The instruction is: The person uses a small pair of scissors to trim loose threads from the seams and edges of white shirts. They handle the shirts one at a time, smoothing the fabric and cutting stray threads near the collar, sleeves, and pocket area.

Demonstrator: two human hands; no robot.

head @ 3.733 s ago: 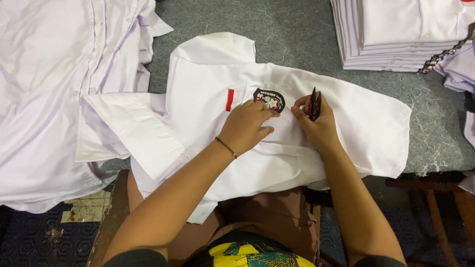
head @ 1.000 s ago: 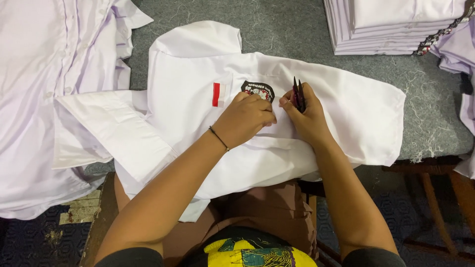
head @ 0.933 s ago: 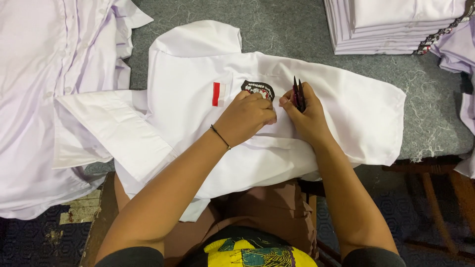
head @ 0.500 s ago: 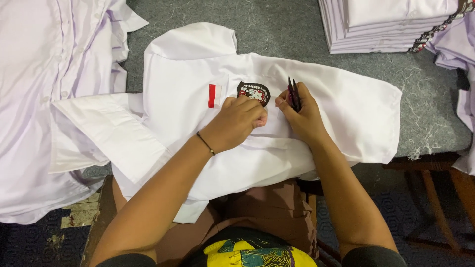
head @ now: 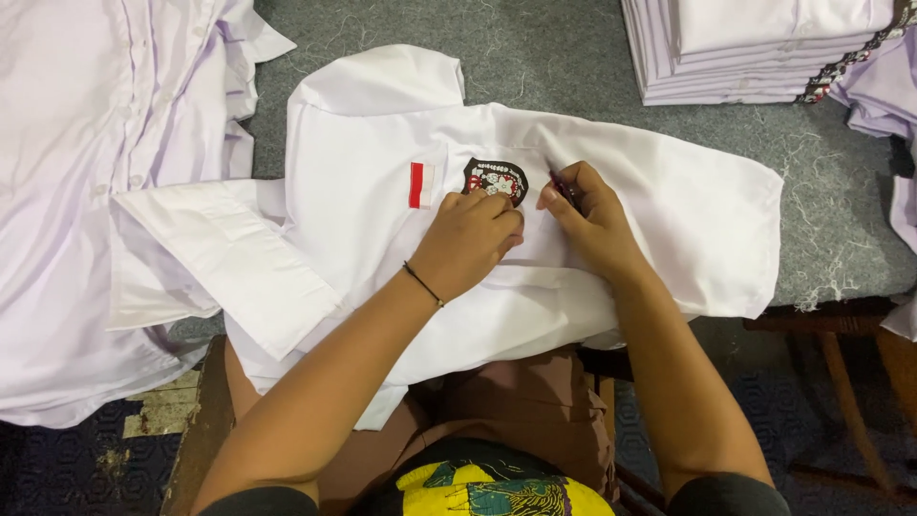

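Note:
A white shirt [head: 669, 210] lies spread on the grey table [head: 535, 57] in front of me. On it sit a small red and white flag patch [head: 418, 184] and a dark embroidered badge [head: 495, 178]. My left hand [head: 468, 239] rests on the shirt just below the badge, fingers curled and pressing the cloth. My right hand [head: 590, 218] is just right of the badge and grips small dark snips [head: 560, 185], whose tip shows between the fingers.
A heap of white shirts [head: 86, 191] covers the table's left side. A neat stack of folded white shirts [head: 755, 48] stands at the back right, with more pale cloth [head: 884, 96] at the right edge. A wooden stool [head: 841, 363] stands below right.
Both hands have stayed on the shirt by the badge. The snips stood upright in my right hand earlier; now they are tucked lower between the fingers. My view has shifted slightly.

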